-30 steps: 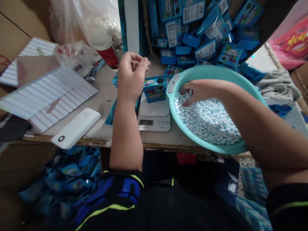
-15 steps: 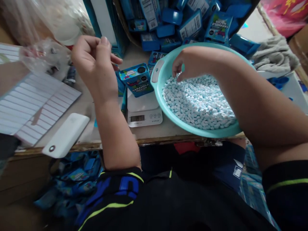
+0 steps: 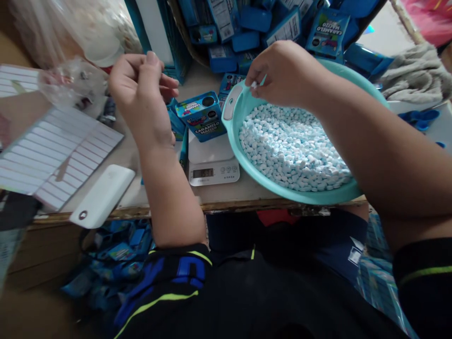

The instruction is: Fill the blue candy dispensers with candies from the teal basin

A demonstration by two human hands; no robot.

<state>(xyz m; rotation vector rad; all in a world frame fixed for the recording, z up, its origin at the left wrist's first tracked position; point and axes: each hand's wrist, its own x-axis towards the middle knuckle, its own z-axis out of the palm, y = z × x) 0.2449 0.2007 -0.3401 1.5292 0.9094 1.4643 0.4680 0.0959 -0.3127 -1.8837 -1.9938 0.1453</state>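
My right hand (image 3: 282, 75) is over the left rim of a turquoise basin (image 3: 261, 175), pinching a small white candy (image 3: 254, 84) between thumb and fingertips. Below it, many white and pale blue candies (image 3: 293, 150) fill the basin. A blue candy box (image 3: 203, 117) labelled "Caramelo Macizo" stands tilted on a white digital scale (image 3: 215, 172) left of the basin. Close to the box's left side, my left hand (image 3: 143, 92) is raised with its fingers loosely bent and apart; I see nothing in it.
A carton at the back holds several blue boxes (image 3: 256, 19). On the left lie lined sheets (image 3: 52, 146), a plastic bag (image 3: 72, 84) and a white power bank (image 3: 104, 195) overhanging the table edge. A grey cloth (image 3: 409, 75) and blue scoops (image 3: 420, 118) are at the right.
My right hand has risen from the candies toward the basin's left rim, with a white candy now showing in its fingers. My left hand stays near the box. The view has shifted slightly.
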